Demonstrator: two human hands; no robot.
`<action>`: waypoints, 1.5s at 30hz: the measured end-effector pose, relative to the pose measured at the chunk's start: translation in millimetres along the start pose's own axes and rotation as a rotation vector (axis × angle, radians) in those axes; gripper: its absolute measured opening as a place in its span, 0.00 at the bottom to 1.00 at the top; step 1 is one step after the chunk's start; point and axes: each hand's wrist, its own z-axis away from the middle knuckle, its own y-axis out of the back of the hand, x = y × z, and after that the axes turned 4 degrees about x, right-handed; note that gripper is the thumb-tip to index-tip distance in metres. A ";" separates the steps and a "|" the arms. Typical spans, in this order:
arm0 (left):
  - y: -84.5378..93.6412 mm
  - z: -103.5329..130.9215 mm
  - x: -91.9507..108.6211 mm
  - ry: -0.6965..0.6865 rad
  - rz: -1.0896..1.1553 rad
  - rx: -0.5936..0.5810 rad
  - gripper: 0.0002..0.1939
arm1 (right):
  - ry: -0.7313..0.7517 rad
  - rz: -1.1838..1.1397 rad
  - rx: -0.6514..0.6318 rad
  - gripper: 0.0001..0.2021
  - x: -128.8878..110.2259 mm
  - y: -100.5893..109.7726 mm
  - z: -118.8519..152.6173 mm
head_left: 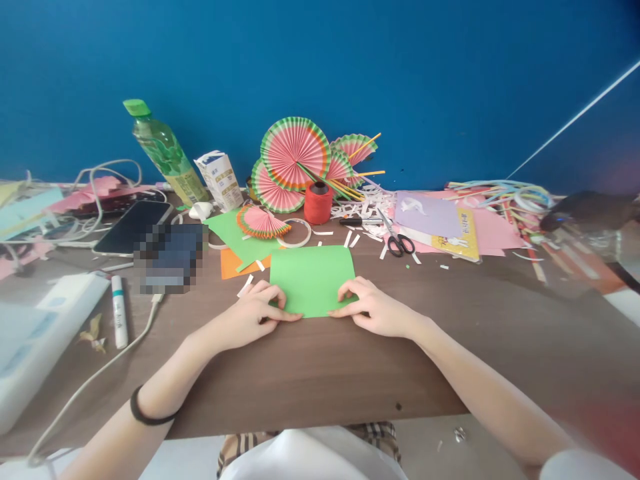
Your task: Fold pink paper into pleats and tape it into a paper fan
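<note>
A sheet of green paper (313, 277) lies in front of me on the brown table. Its far edge looks rounded, as if the sheet is bent over. My left hand (263, 310) is closed at the near left corner, thumb along the near edge and fingers curled on top. At the near right corner, my right hand (367, 308) grips in the same way. Just past the sheet lie a pink and orange pleated paper fan (263, 222), a roll of tape (295, 233) and orange paper (240, 263).
Behind stand round paper fans (295, 153), a red thread spool (319, 203), a carton (220, 180) and a green bottle (167, 157). Scissors (397, 239) lie among paper scraps. To the left are a marker (119, 312), phones (133, 227) and a cable (115, 363).
</note>
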 end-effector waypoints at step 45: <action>2.1 -0.6 -0.6 0.143 -0.086 0.172 0.06 | -0.262 -0.117 0.111 0.04 5.5 3.3 3.6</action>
